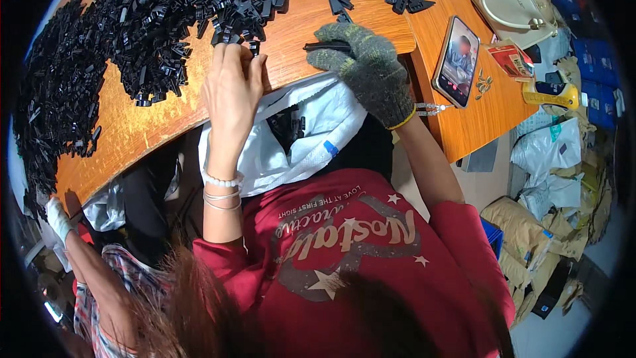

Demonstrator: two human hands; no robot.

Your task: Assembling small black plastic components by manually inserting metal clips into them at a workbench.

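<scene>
My bare left hand (232, 89), with a beaded bracelet and bangles at the wrist, is at the near edge of a large heap of black plastic parts (218, 0). Its fingers and thumb close around a small black plastic part (254, 47). My right hand (371, 66) wears a grey knit glove. Between its thumb and fingers is a long, slim black plastic part (329, 46), held level above the table's front edge. Below both hands, a white sack (334, 116) hangs open at my lap, with some black parts inside.
A propped phone (457, 63), small brass-coloured pieces (484, 85), a red packet (511, 61) and a cream handbag (507, 0) are on the wooden table (149, 126) at right. Yellow tape (553, 95) lies beyond. Another person's gloved hand (58, 219) is at far left.
</scene>
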